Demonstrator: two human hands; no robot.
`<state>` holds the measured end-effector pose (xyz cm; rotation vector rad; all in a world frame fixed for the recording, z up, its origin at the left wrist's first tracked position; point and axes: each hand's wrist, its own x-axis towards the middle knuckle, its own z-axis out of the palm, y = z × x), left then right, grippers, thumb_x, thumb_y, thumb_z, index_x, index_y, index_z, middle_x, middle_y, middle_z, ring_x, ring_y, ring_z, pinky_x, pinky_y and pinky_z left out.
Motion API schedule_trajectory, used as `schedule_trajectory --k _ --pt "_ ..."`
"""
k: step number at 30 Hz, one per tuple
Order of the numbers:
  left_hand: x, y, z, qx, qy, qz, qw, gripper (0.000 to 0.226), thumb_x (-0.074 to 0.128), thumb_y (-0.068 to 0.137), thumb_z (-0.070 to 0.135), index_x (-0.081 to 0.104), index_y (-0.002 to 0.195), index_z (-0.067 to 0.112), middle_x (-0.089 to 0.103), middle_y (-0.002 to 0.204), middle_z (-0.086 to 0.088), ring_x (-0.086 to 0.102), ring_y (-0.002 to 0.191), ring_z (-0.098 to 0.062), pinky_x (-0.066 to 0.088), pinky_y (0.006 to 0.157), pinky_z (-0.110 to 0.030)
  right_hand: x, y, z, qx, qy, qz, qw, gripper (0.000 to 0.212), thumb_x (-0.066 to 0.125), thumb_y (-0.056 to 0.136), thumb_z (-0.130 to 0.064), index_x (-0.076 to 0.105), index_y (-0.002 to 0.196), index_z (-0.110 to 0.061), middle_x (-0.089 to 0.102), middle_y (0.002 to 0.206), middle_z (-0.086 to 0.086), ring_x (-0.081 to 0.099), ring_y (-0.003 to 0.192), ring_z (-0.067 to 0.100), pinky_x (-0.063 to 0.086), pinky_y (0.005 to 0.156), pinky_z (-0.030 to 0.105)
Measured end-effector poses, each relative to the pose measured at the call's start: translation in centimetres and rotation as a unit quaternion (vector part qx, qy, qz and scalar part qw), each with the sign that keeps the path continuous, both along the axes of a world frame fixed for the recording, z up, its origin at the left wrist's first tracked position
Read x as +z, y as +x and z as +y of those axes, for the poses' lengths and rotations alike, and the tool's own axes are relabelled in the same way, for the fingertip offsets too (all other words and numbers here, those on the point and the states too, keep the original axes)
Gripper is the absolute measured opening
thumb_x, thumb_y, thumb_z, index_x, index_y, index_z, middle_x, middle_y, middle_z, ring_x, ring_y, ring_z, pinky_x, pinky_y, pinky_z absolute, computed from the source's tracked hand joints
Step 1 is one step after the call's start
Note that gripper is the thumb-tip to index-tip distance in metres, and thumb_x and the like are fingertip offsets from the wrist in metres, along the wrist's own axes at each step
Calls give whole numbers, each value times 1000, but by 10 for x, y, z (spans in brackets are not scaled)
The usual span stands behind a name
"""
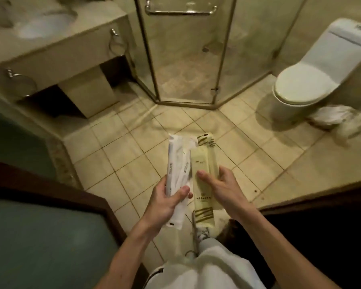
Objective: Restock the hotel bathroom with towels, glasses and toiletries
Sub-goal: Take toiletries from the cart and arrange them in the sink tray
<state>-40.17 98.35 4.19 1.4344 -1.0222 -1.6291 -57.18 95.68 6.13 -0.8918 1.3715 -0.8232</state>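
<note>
I stand at the bathroom doorway and look down at my hands. My left hand (167, 202) grips a bundle of long white toiletry packets (178, 161), thumb across their front. Beside them, my right hand (221, 189) holds a long cream toiletry packet (202, 163) with brown stripes at both ends, thumb on its face and fingers behind. The two bundles touch side by side above the tiled floor. The vanity counter (88, 36) with its sink (44, 25) lies at the upper left.
A glass shower stall (188, 59) with a rail fills the far middle. A white toilet (306, 84) stands at right, crumpled white cloth (333, 117) on the floor beside it. Towel rings hang on the vanity front (116, 41). A dark door frame (56, 190) is at my left.
</note>
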Motion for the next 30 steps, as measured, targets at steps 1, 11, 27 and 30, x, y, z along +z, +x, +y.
schedule_trajectory --k 1,11,27,30 --pt "1 6 -15 17 -3 -5 1000 40 68 91 21 56 129 21 73 105 -6 72 94 -16 57 75 -26 1 6 -20 18 -1 -4 1000 11 63 93 -28 59 100 -21 69 96 3 70 73 10 54 56 22" --pt "29 62 -143 193 -8 -2 981 36 72 87 20 59 120 27 74 106 0 71 100 -19 60 81 -33 24 80 -191 207 -14 -61 976 16 63 91 -27 61 105 -18 74 91 -3 73 80 14 58 62 27" --pt "22 254 -359 288 30 85 953 34 68 90 16 59 123 18 76 104 -5 73 95 -22 61 75 -36 21 297 -421 227 -13 -21 973 46 68 89 -24 41 126 -22 64 112 2 70 93 21 61 71 38" --pt "28 282 -413 251 23 79 964 36 71 87 24 56 119 26 74 104 1 72 97 -18 61 83 -40 29 319 -468 207 -31 3 978 46 67 89 -29 41 128 -23 63 114 0 69 96 20 61 71 39"
